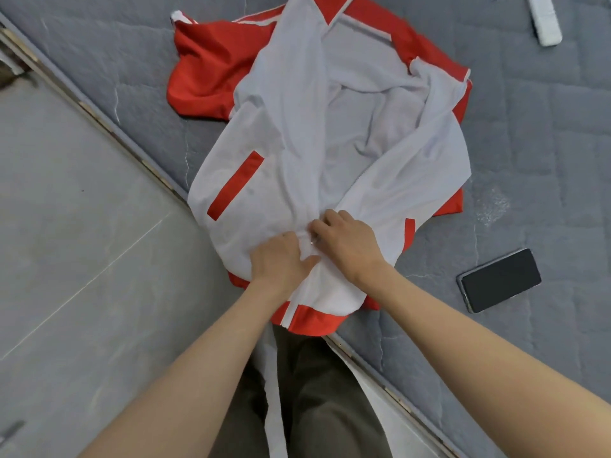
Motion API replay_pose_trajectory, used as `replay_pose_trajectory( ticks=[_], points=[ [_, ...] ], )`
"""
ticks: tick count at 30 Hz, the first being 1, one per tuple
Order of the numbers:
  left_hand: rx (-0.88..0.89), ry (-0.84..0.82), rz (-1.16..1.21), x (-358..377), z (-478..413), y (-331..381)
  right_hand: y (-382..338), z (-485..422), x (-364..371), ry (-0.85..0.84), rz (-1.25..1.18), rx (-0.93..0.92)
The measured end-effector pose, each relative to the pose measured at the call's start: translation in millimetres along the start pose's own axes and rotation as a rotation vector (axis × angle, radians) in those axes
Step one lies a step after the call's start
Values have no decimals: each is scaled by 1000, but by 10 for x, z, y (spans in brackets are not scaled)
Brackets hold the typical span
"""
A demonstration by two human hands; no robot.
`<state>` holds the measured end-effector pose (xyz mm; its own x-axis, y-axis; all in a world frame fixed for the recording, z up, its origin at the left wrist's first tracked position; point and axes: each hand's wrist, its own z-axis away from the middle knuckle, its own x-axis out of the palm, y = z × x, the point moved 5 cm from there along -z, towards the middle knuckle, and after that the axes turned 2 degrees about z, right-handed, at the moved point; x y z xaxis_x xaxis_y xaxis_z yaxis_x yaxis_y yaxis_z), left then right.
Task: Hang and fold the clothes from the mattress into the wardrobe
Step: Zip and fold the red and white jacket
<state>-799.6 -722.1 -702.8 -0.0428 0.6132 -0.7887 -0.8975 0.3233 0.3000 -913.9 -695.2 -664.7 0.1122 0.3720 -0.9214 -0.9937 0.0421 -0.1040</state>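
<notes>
Both arms reach in from the bottom, left hand (281, 259) & right hand (350, 244) side by side mid-frame, fingers bent & pinching the front edges of the red & white jacket (297, 133), which lies open on the gray mattress (529, 143).

Grey quilted mattress (515, 133) bearing a red-and-white jacket (297, 133), black phone (500, 280), white remote (545, 19).
</notes>
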Motion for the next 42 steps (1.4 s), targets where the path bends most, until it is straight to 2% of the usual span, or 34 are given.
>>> replay_pose_trajectory(
  ticks=[5, 8, 11, 15, 17, 20, 22, 24, 28, 31, 34, 38, 42],
  points=[
    [-16, -41, -64, -22, -4, 20, 4, -98, -19, -20, 36, -74],
    [-11, -53, -104, -33, -14, 46, 10, -71, 16, -26, 16, -52],
    [26, -78, -158, -33, -30, 74, 19, -26, -25, 50, -105, 39],
    [59, -119, -245, -45, -61, 112, -22, 54, -98, 212, 67, 13],
    [56, -131, -241, -49, -71, 117, -7, 55, -121, 247, 51, 22],
    [58, -126, -204, -53, -73, 106, 65, 31, -59, 200, -148, 109],
    [59, -123, -161, -58, -79, 93, 139, 19, 35, 122, -380, 225],
    [59, -122, -139, -64, -79, 89, 197, 36, 74, 117, -580, 317],
    [62, -122, -164, -78, -67, 91, 228, 58, 91, 53, -673, 313],
    [62, -122, -164, -85, -55, 92, 276, 106, 102, 76, -753, 359],
    [62, -127, -158, -84, -51, 99, 273, 132, 62, 73, -703, 325],
    [36, -137, -125, -95, -50, 94, 258, 35, -49, 14, -463, 175],
    [8, -152, -62, -95, -22, 64, 515, -187, -315, 93, -494, 299]
  ],
)
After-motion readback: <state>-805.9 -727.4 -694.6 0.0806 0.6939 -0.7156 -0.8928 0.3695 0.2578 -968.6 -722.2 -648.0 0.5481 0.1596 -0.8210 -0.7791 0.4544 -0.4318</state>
